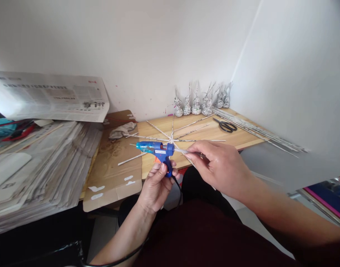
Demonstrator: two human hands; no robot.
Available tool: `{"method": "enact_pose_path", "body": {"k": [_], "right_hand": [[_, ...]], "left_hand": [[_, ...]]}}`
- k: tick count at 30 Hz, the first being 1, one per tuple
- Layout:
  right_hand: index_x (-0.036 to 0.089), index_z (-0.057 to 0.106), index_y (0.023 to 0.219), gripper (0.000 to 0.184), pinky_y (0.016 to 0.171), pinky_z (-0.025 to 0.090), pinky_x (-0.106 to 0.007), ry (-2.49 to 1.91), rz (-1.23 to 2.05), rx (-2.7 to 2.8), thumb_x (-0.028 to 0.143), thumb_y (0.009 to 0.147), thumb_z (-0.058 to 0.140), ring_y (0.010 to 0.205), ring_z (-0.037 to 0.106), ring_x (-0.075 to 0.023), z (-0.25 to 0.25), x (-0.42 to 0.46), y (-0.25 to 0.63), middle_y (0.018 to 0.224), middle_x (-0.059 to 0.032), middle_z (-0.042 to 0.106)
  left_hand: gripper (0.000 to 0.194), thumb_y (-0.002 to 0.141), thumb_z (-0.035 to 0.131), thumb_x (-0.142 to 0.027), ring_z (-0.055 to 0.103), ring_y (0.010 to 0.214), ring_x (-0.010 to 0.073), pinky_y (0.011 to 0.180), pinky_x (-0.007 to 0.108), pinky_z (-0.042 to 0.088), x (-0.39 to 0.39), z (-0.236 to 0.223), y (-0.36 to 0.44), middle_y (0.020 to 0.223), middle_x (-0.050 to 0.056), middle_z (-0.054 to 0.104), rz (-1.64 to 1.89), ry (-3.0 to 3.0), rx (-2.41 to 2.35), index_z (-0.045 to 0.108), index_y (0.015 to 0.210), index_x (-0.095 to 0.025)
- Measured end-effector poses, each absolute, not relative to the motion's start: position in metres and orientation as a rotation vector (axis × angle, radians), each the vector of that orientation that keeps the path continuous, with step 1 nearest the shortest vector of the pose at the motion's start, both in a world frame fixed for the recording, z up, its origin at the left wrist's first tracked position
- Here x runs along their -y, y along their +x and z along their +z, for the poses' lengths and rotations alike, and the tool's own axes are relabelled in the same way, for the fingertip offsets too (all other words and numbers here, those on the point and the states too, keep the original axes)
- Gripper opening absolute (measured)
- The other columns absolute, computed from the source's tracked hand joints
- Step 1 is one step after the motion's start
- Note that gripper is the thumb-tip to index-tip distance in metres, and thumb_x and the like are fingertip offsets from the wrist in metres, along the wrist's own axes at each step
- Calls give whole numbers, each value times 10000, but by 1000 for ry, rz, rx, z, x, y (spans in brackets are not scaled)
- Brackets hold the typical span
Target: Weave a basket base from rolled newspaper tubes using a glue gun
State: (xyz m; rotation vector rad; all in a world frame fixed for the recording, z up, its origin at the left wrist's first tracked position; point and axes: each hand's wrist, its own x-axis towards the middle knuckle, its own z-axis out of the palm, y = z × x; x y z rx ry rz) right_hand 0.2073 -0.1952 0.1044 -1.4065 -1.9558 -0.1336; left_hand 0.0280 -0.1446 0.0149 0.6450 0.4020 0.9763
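A blue hot glue gun (155,147) with an orange trigger is held up in front of me, its nozzle pointing left. My left hand (158,182) wraps its fingers round the handle. At the gun's rear end, my right hand (218,161) pinches a whitish glue stick (181,151), which lines up with the back opening. How deep the stick sits inside cannot be made out. Behind the gun, several rolled newspaper sticks (190,132) spread out like spokes from a joined centre on the wooden table (158,124). The gun covers part of them.
Black scissors (227,126) lie right of the spokes, beside a bundle of long paper sticks (253,128). Several small woven newspaper figures (196,105) stand along the wall. On the left are stained cardboard (111,185), a rumpled cloth (122,130) and a tall newspaper stack (61,174).
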Motion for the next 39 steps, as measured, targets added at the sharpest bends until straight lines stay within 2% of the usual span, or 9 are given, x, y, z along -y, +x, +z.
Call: {"method": "enact_pose_path", "body": {"k": [17, 24, 30, 39], "right_hand": [[185, 627, 855, 221, 591, 310, -311, -1728, -50, 2176, 244, 977, 452, 622, 548, -179, 134, 199, 199, 681, -46, 630], [195, 595, 802, 243, 581, 283, -300, -1684, 119, 2174, 240, 983, 439, 601, 516, -150, 131, 195, 205, 677, -19, 616], [201, 602, 882, 151, 614, 323, -283, -1599, 102, 2099, 271, 965, 498, 654, 549, -147, 123, 196, 209, 735, -5, 639], [193, 548, 748, 267, 624, 315, -282, -1661, 165, 2076, 265, 982, 442, 646, 522, -143, 112, 192, 217, 675, -6, 590]], "left_hand": [[164, 846, 721, -313, 555, 716, 104, 704, 283, 516, 147, 6, 26, 967, 22, 620, 897, 649, -369, 658, 936, -191], [164, 854, 712, -322, 556, 702, 101, 695, 281, 515, 148, 7, 24, 951, 19, 624, 867, 661, -364, 669, 950, -195], [181, 828, 739, -317, 564, 687, 103, 675, 279, 520, 147, 11, 27, 932, 33, 640, 914, 669, -430, 662, 901, -171], [212, 799, 767, -314, 565, 658, 101, 652, 280, 516, 148, 12, 33, 912, 52, 641, 857, 703, -465, 674, 890, -147]]}}
